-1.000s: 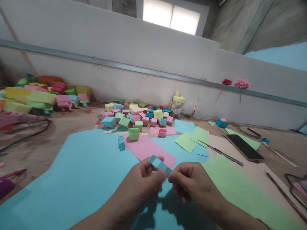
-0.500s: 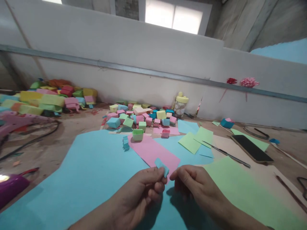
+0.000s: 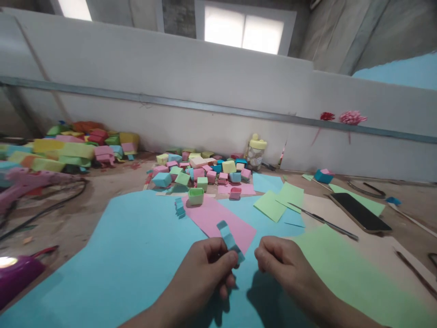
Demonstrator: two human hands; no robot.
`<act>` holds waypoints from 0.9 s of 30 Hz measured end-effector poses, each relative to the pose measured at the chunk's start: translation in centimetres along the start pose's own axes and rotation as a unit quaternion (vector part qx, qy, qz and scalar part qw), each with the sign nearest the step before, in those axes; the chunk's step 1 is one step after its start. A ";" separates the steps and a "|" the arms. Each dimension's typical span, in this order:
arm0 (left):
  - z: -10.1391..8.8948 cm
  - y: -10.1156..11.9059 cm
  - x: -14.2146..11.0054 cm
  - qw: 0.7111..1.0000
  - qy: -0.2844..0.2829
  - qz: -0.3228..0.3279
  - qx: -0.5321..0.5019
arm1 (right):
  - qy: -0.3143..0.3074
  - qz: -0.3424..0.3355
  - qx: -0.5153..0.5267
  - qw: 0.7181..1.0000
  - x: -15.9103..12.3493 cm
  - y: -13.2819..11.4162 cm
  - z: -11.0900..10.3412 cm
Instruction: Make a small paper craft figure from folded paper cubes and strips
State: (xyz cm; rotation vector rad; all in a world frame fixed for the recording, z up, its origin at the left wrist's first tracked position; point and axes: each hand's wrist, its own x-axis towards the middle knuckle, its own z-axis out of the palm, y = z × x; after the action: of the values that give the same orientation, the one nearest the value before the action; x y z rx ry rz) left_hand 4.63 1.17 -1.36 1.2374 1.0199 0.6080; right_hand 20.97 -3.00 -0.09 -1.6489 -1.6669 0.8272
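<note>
My left hand (image 3: 213,269) pinches a small blue paper strip (image 3: 226,233) between thumb and fingers. Crosswise folds show along the strip, which tilts up over a pink paper sheet (image 3: 218,218). Just to the right, apart from the strip, my right hand (image 3: 282,257) is closed with its fingers curled in; whether anything is inside is hidden. Both hands are above a large blue sheet (image 3: 136,246). A green paper box (image 3: 195,197) without a top rests on the pink sheet, and a folded blue paper piece (image 3: 179,207) lies to its left.
Small paper boxes (image 3: 201,173) cluster at the back, beside a yellow-lidded jar (image 3: 256,152). At right lie green paper (image 3: 355,269), tweezers (image 3: 327,222) and a phone (image 3: 360,212). On the left are a pink glue gun (image 3: 34,180), its cable and a purple object (image 3: 20,278).
The blue strip now shows more of its folded length in my left hand. My right hand has moved slightly right, away from it, and its fingers have curled in. The view has shifted slightly.
</note>
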 end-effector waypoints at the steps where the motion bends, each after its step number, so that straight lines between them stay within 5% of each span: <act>1: 0.1 0.0 -0.1 1.000 -0.013 0.005 0.018 | 0.000 -0.004 -0.007 1.000 0.0 0.1 0.0; 8: 0.2 -0.7 -0.7 0.983 -0.113 0.087 0.111 | 0.109 -0.119 0.013 0.987 -0.6 0.5 0.6; 11: -0.1 -0.4 -0.9 0.965 -0.123 0.114 0.200 | 0.104 -0.118 0.067 0.985 -0.7 0.4 0.9; 20: 0.6 0.4 -1.5 0.964 0.052 0.148 0.214 | 0.071 -0.024 0.031 0.997 -0.2 0.1 0.7; 27: 0.3 -0.2 -1.0 0.965 0.096 0.187 0.159 | 0.064 -0.055 -0.097 0.992 -0.3 0.3 0.9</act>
State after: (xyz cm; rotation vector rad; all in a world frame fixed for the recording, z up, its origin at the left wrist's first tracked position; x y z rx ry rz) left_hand 4.44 0.14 -1.23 1.7021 1.0821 0.8940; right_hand 20.39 -3.31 -0.84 -1.6825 -1.7744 0.5076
